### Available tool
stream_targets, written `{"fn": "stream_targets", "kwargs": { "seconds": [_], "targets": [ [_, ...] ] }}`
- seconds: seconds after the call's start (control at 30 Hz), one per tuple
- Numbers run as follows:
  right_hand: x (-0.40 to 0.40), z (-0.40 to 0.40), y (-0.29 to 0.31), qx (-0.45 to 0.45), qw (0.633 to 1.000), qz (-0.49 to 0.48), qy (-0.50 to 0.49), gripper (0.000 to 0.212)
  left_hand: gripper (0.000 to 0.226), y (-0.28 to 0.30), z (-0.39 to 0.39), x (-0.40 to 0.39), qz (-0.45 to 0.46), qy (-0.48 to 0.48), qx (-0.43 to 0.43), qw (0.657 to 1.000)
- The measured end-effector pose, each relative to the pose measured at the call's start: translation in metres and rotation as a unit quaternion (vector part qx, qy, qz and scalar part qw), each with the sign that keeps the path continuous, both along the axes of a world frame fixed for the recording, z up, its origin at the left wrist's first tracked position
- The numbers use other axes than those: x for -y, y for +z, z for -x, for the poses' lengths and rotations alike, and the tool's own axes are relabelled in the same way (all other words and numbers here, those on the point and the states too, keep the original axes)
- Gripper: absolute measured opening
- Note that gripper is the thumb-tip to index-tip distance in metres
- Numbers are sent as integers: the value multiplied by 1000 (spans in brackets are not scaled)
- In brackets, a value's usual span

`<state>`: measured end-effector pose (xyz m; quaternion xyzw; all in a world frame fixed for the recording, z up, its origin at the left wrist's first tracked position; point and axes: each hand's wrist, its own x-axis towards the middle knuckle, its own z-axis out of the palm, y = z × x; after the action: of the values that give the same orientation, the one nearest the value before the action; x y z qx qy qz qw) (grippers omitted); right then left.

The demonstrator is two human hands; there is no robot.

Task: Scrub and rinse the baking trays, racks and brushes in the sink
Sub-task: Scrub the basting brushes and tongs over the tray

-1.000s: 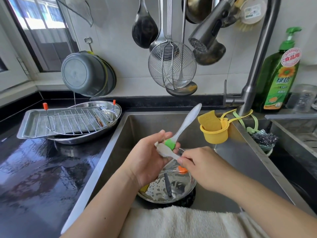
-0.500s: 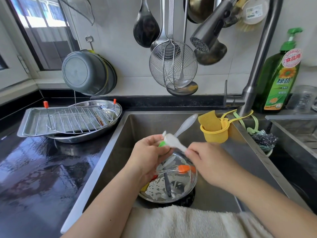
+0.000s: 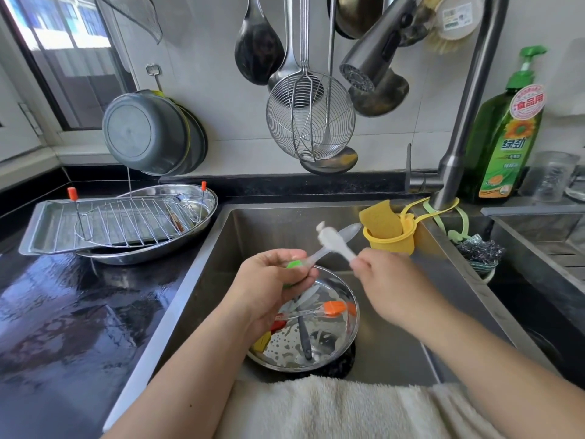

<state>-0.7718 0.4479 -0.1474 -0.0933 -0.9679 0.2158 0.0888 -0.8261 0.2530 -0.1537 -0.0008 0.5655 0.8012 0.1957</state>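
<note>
**Brushes scrubbed over the steel sink**

Brushes were seen at two levels. Nearest the camera, a cream terry towel [image 3: 332, 407] was draped over the front edge of the stainless steel sink [image 3: 278, 226]. Just beyond it, a round stainless steel bowl [image 3: 348, 337] stood on the sink floor, flecked with suds, and in it an orange-headed silicone brush [image 3: 332, 308] and a grey-handled utensil [image 3: 304, 340] were laid crossing each other.

Above the bowl, a green-headed silicone brush with a translucent handle [image 3: 319, 253] was gripped at its head by the left hand [image 3: 269, 286], the fingers curled round the green part and the handle pointed up and away. A small white cleaning brush [image 3: 332, 240] was pinched by its handle between the fingers of the right hand [image 3: 389, 286], and its head was blurred just beside the translucent handle; whether the two touched could not be told.

Farther back, a yellow sponge [image 3: 380, 221] was held in a yellow hanging holder [image 3: 392, 240] at the base of the steel tap [image 3: 456, 153]. On the wet black counter [image 3: 63, 312] to the left, a rectangular steel baking tray [image 3: 34, 236] and a round wire rack with orange-tipped legs [image 3: 133, 223] were stacked on an oval steel dish [image 3: 209, 198]. A green detergent bottle [image 3: 506, 131] was stood at the wall, and a wire skimmer [image 3: 310, 118] was hung above.
</note>
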Motion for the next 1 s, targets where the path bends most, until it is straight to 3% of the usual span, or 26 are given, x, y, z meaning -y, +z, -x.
{"fn": "stream_targets", "kwargs": {
  "seconds": [0.07,0.2,0.37,0.53,0.7,0.87,1.0],
  "targets": [
    [-4,-1,0,-17,1000,7,-14,37,20,0,-1,-1,4,-1,-2,1000],
    [26,-12,-1,42,994,44,89,38,17,0,-2,-1,21,-11,-3,1000],
    [-6,1,1,3,998,9,-63,37,17,2,0,0,28,19,-11,999],
    [20,-9,-3,32,998,11,56,39,13,2,-2,-1,19,41,-14,999],
    [-8,1,1,-2,998,12,-58,37,11,3,0,2,18,55,-12,998],
    [15,-8,-2,19,999,24,45,38,12,2,0,1,14,49,-6,999],
    [-7,0,4,-5,997,28,-65,38,13,2,2,4,-3,54,-4,998]
  ]
}}
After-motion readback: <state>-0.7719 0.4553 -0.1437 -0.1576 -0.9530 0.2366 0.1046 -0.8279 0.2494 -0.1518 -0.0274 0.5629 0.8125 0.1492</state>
